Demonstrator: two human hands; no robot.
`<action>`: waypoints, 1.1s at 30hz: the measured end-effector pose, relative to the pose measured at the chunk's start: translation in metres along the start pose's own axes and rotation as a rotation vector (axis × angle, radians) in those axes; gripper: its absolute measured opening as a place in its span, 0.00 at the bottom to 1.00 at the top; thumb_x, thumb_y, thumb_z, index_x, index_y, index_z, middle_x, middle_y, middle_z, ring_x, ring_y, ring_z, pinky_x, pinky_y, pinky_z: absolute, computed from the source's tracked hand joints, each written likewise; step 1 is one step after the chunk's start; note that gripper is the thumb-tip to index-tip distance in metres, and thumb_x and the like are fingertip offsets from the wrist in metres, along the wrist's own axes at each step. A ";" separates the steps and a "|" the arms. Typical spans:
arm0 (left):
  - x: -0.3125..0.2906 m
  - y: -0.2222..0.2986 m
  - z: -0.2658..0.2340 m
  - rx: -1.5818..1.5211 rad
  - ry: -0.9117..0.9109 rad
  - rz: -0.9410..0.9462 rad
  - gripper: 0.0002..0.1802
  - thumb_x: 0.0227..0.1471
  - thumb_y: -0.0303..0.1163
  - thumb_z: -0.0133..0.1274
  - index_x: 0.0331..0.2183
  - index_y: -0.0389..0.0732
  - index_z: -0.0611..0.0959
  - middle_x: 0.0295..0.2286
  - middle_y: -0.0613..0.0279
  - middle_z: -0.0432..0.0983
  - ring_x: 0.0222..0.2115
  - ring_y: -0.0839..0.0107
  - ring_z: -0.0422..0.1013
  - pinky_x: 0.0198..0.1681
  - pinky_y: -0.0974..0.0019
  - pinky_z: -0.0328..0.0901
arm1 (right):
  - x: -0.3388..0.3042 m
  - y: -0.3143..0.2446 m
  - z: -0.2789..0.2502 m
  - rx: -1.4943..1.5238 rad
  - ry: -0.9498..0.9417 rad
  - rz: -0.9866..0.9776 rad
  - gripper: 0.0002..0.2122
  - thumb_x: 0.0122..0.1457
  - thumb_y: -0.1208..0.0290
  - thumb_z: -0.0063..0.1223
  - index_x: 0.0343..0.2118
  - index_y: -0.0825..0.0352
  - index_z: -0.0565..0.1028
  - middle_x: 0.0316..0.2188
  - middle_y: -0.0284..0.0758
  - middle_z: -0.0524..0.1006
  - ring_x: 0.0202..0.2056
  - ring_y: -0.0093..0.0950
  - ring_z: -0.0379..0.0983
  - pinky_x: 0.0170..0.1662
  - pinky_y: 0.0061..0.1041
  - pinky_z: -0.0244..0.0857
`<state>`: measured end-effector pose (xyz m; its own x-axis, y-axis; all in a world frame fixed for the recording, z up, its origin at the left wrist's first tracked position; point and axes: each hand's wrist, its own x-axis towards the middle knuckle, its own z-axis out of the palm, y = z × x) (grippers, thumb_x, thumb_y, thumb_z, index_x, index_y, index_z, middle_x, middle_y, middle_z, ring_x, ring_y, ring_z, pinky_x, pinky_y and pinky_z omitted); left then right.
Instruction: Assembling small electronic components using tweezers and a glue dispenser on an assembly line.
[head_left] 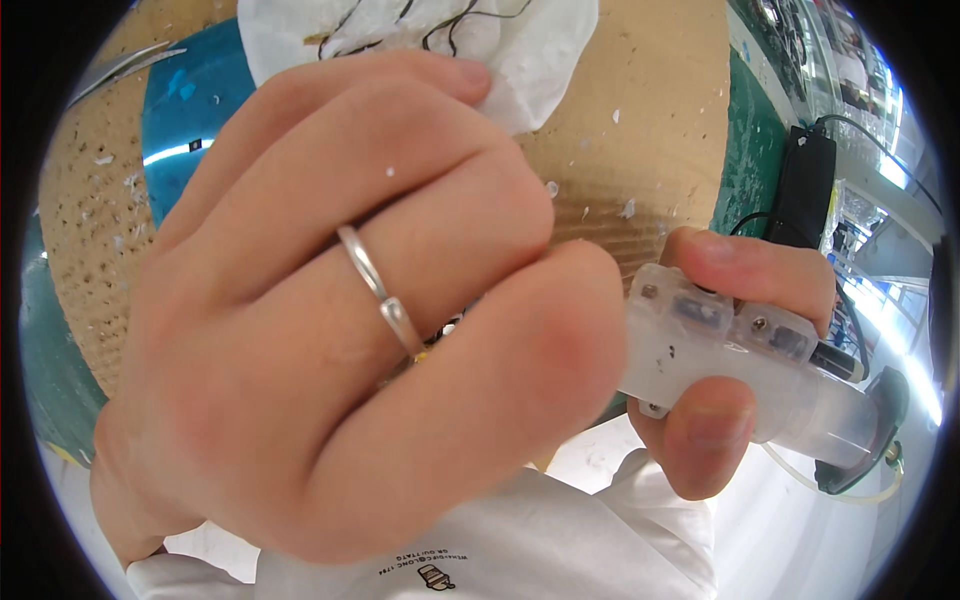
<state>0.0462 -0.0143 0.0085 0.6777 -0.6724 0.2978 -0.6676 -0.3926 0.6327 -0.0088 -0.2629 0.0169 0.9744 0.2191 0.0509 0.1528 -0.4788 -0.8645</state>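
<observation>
Your right grip (708,440) pinches the cloudy plastic tube (700,362) beside your curled left grip (330,320); it's likely light, stiff, slick: hold its middle. Whether the left holds anything, I can't tell.

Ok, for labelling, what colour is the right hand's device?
The device is mostly translucent white, best seen in head view.

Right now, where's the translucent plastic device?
Head view, right of centre: the translucent plastic device sits between the thumb and a finger of the right hand, just right of the left hand.
</observation>
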 end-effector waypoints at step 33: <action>-0.031 0.007 0.006 -0.086 0.017 0.065 0.32 0.52 0.42 0.64 0.52 0.34 0.72 0.50 0.46 0.69 0.62 0.44 0.60 0.68 0.49 0.53 | 0.011 0.022 0.026 0.192 0.198 -0.088 0.15 0.53 0.68 0.64 0.39 0.73 0.77 0.35 0.41 0.78 0.34 0.29 0.76 0.39 0.27 0.71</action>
<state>0.0188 -0.0001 -0.0008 0.6395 -0.6837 0.3515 -0.6818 -0.2932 0.6702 0.0009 -0.2492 -0.0145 0.9749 0.0737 0.2102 0.2226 -0.2913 -0.9304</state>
